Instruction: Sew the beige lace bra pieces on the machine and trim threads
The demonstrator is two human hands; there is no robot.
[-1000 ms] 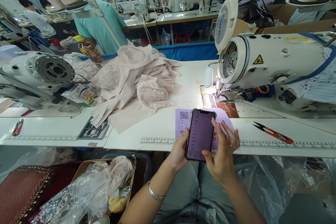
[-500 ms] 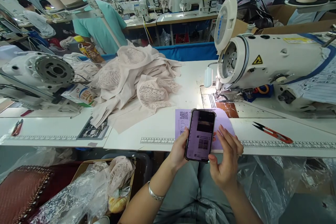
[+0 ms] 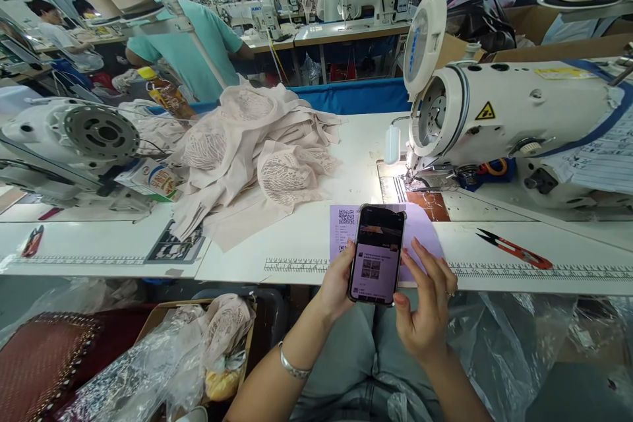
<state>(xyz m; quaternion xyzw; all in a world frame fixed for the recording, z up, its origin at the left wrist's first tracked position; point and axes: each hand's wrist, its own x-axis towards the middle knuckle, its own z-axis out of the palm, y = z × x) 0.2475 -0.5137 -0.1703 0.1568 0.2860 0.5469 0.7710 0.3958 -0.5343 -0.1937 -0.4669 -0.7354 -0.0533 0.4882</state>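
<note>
Holding phone (image 3: 376, 260) in left hand (image 3: 339, 283), lower centre of the frame, over the table's (image 3: 361, 145) front edge. Gripping by its left side, with thumb along the edge and other fingers mostly hidden behind, likely to leave the screen uncovered; tilted face-up, probably for easy viewing. Hovering at its lower right with right hand (image 3: 426, 297), fingers loosely spread, gripping nothing (thumb contact with phone: cannot tell); likely placed there for reaching the screen. Behind phone: purple card (image 3: 422, 227), flat and partly covered. Right of frame: snips (image 3: 514, 249), unheld, probably left there for easy reach. Upper right: sewing machine (image 3: 519, 105), lit at its working end. Left of centre: beige lace garments (image 3: 237, 138), heaped, perhaps parked away from the machine.
</note>
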